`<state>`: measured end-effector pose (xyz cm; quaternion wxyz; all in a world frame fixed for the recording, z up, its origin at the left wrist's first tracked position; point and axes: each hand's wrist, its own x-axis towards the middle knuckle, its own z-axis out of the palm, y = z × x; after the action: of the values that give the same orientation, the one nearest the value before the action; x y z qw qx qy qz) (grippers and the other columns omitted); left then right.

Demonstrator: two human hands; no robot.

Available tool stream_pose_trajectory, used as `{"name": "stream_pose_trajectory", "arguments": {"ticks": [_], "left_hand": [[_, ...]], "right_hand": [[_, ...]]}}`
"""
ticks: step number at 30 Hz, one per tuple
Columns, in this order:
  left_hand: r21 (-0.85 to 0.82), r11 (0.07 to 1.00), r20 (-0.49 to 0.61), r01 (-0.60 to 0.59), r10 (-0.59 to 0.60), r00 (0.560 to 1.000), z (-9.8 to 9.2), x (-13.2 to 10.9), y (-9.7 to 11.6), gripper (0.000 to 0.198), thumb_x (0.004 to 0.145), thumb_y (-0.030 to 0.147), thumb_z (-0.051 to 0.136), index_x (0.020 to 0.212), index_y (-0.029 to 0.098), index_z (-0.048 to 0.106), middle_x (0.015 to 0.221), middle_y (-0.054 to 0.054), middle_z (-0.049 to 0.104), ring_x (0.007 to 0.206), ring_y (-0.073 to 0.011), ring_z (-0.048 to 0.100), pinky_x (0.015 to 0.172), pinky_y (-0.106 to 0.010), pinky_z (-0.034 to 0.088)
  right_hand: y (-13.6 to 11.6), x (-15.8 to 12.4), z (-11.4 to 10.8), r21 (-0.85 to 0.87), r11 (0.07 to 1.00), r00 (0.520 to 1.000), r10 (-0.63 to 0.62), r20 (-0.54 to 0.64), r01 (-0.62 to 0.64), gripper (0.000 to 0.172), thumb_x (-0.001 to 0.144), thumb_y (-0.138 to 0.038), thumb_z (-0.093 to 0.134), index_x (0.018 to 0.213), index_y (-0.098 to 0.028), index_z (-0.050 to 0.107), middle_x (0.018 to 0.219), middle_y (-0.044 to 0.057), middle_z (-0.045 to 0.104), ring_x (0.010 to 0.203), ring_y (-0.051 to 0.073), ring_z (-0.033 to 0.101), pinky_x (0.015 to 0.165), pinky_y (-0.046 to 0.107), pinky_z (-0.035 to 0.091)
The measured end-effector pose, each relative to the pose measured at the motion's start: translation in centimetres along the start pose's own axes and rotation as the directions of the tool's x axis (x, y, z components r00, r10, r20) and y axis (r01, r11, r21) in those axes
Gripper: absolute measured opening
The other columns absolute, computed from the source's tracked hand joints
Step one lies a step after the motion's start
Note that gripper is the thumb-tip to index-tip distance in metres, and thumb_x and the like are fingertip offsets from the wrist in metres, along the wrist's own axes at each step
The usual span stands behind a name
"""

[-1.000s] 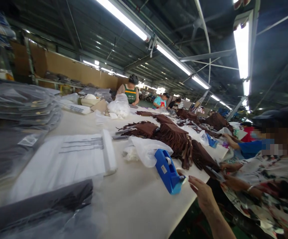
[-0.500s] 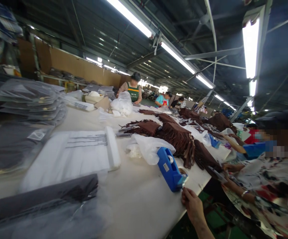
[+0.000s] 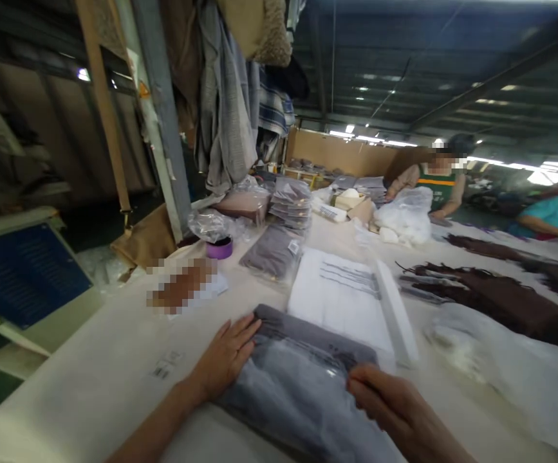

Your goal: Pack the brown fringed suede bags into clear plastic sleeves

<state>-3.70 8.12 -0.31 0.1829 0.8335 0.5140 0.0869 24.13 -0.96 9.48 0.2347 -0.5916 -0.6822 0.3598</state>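
A: Where do we find the piece being worked?

B: At the lower centre of the frame, where a folded grey cloth (image 3: 307, 326), covered at least in part by a clear plastic bag (image 3: 288, 386), lies on a pale bench (image 3: 109, 360).

A: And the grip?

B: We see the left hand (image 3: 225, 360) laid flat, fingers stretched over the bundle's left edge and closed around nothing. The right hand (image 3: 394, 399) narrows, thumb and fingers drawn together at the bag's right side; we cannot tell what, if anything, is pinched between them.

A: Which step do we take this to be?

B: We judge it to be settling the bag over the cloth. In our reading, the next move calls for a steady left palm and careful right fingertips, so the thin film does not crease.

A: Any writing we can quote?

B: None with confidence. Rows of pale lettering cross a blue board (image 3: 32, 273) at the left edge, too blurred to read. A white sticker (image 3: 293, 246) on a bagged grey bundle (image 3: 266, 254) near the centre is too small, and dark marks (image 3: 163, 366) at lower left defeat us. At upper right, a co-worker's green apron (image 3: 440, 188) shows an orange stripe, but no brand we can make out.
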Motion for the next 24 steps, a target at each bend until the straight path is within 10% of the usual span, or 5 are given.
{"name": "stream_pose_trajectory", "arguments": {"ticks": [6, 12, 18, 24], "left_hand": [[-0.042, 0.998, -0.025, -0.041, 0.04, 0.999, 0.5, -0.4, -0.5, 0.046, 0.093, 0.026, 0.024, 0.138, 0.023, 0.029, 0.147, -0.003, 0.025, 0.135, -0.0162, 0.021, 0.112, -0.049, 0.017], [-0.018, 0.998, -0.056, -0.064, 0.063, 0.996, 0.5, -0.1, -0.5, 0.046, 0.091, 0.023, 0.028, 0.137, 0.022, 0.032, 0.146, -0.004, 0.027, 0.135, -0.0181, 0.023, 0.111, -0.049, 0.02], [0.007, 0.998, -0.044, -0.061, 0.061, 0.997, 0.8, -0.2, -0.6, 0.047, 0.091, 0.022, 0.027, 0.138, 0.021, 0.031, 0.147, -0.004, 0.024, 0.135, -0.0178, 0.022, 0.112, -0.048, 0.02], [0.013, 0.999, -0.023, -0.047, 0.047, 0.999, 0.6, -0.3, -0.3, 0.047, 0.091, 0.023, 0.025, 0.138, 0.021, 0.031, 0.147, -0.003, 0.024, 0.135, -0.017, 0.022, 0.112, -0.048, 0.019]], "right_hand": [[-4.3, 10.4, 4.9, -0.365, 0.897, 0.939, -0.132, 0.317, 0.249, 0.018, 0.083, -0.023, 0.047, 0.07, -0.02, 0.059, 0.063, -0.004, 0.059, 0.058, 0.009, 0.051, 0.053, 0.02, 0.034], [-5.2, 13.9, 8.0, -0.562, 0.808, 0.955, -0.003, 0.297, 0.177, 0.013, 0.068, -0.016, 0.057, 0.057, -0.019, 0.061, 0.059, 0.003, 0.063, 0.059, 0.016, 0.058, 0.054, 0.025, 0.037], [-5.5, 15.3, 7.3, -0.61, 0.792, 0.966, 0.176, 0.188, -0.026, 0.02, 0.052, -0.033, 0.073, 0.058, -0.018, 0.062, 0.062, 0.008, 0.064, 0.065, 0.024, 0.062, 0.051, 0.028, 0.04], [-0.7, 15.1, 3.3, -0.466, 0.863, 0.92, 0.325, 0.221, -0.193, 0.023, 0.063, -0.037, 0.067, 0.055, -0.019, 0.055, 0.043, -0.004, 0.054, 0.038, 0.011, 0.049, 0.039, 0.022, 0.036]]}}
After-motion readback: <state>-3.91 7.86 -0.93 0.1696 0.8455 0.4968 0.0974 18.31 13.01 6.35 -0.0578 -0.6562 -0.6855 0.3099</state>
